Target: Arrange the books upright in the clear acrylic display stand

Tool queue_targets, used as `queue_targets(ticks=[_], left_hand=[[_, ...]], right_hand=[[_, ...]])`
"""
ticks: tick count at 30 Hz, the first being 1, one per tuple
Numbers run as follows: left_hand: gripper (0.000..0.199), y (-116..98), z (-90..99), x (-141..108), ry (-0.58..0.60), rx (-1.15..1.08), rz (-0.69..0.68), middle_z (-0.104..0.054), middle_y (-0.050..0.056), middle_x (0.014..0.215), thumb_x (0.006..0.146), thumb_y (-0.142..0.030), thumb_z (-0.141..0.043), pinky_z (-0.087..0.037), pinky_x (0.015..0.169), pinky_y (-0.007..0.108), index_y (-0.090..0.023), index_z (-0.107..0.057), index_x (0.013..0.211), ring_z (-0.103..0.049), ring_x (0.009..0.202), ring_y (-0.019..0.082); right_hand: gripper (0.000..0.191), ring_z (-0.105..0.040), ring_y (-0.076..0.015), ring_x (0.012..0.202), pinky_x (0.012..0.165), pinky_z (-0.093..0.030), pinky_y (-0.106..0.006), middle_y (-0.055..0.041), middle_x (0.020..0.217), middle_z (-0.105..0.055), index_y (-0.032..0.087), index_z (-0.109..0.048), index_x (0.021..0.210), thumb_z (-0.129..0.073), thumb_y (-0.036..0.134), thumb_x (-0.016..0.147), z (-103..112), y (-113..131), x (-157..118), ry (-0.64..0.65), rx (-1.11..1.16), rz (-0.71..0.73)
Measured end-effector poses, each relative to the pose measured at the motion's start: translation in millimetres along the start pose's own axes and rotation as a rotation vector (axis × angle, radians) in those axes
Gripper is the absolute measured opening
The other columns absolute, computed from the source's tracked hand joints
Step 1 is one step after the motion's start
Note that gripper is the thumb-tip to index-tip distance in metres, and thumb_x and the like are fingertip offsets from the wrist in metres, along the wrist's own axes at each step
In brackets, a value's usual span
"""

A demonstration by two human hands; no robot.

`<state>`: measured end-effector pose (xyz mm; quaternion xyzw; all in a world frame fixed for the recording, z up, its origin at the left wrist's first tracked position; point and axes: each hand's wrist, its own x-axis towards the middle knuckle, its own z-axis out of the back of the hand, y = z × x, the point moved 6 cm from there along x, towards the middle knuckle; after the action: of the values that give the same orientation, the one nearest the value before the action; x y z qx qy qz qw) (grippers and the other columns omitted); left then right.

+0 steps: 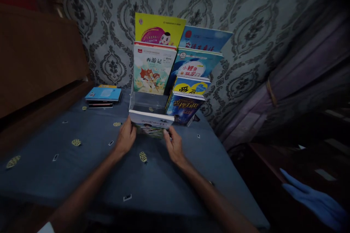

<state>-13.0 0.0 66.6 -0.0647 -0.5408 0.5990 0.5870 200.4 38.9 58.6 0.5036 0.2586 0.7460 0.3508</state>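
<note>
Between my two hands is a book (149, 125) with a pale top and a picture on its cover, at the front of a clear tiered stand (131, 98). My left hand (126, 136) grips its left edge, and my right hand (174, 145) closes on its right edge with the thumb on the cover. Behind it on the stand a white book (154, 67) leans upright before a yellow-green book (161, 27). To the right, a dark blue book (184, 107), a yellow and blue book (191, 85) and larger blue books (199, 62) rise in steps.
A small pile of books with a light blue one on top (104, 94) lies at the back left of the cloth-covered table (90, 164). Patterned wallpaper stands behind, a wooden board (41, 58) at left. Right of the table are a tied curtain (268, 83) and a blue glove-like item (311, 196).
</note>
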Motion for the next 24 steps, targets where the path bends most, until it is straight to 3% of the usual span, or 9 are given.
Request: queue_targets(ticks=[5, 11, 14, 19, 24], left_hand=[[0.034, -5.0, 8.6, 28.3, 0.003, 0.015, -0.054, -0.060, 0.002, 0.078, 0.079, -0.012, -0.045, -0.050, 0.077, 0.032, -0.020, -0.058, 0.109, -0.058, 0.072, 0.020], [0.031, -24.1, 28.0, 114.6, -0.130, -0.049, -0.250, -0.063, 0.005, 0.095, 0.079, -0.012, -0.046, -0.049, 0.094, 0.038, -0.018, -0.056, 0.108, -0.062, 0.097, 0.023], [0.025, -24.7, 30.6, 151.1, -0.184, -0.063, -0.311, -0.064, 0.005, 0.097, 0.080, -0.012, -0.047, -0.049, 0.096, 0.039, -0.019, -0.056, 0.102, -0.062, 0.099, 0.024], [0.022, -4.9, 19.9, 172.9, -0.157, -0.054, -0.294, -0.064, 0.003, 0.090, 0.081, -0.012, -0.046, -0.051, 0.094, 0.038, -0.020, -0.056, 0.098, -0.063, 0.091, 0.021], [0.024, 11.7, 11.9, 181.0, -0.103, -0.021, -0.240, -0.064, 0.005, 0.091, 0.079, -0.010, -0.044, -0.051, 0.092, 0.039, -0.019, -0.056, 0.098, -0.062, 0.092, 0.022]], right_hand=[[0.027, -0.060, -0.0195, 0.080, 0.073, -0.047, -0.029, -0.0017, 0.087, -0.066, 0.022, -0.063, 0.095, -0.048, 0.044, 0.098, 0.0, 11.2, 29.8, -0.005, 0.025, 0.020], [0.027, -0.057, -0.0194, 0.083, 0.080, -0.048, -0.033, -0.0021, 0.088, -0.063, 0.023, -0.061, 0.097, -0.048, 0.046, 0.099, 6.2, 45.3, 108.2, -0.087, 0.047, 0.194], [0.028, -0.055, -0.0193, 0.083, 0.080, -0.047, -0.034, -0.0024, 0.090, -0.061, 0.024, -0.056, 0.096, -0.043, 0.049, 0.101, 6.0, 57.8, 137.8, -0.137, 0.013, 0.300], [0.034, -0.049, -0.0169, 0.070, 0.070, -0.043, -0.031, 0.0015, 0.077, -0.051, 0.025, -0.046, 0.085, -0.039, 0.054, 0.101, -4.7, 43.5, 153.9, -0.140, -0.053, 0.291], [0.030, -0.054, -0.0196, 0.072, 0.074, -0.047, -0.035, -0.0006, 0.079, -0.057, 0.025, -0.047, 0.088, -0.038, 0.051, 0.101, -16.0, 18.1, 161.1, -0.106, -0.108, 0.226]])
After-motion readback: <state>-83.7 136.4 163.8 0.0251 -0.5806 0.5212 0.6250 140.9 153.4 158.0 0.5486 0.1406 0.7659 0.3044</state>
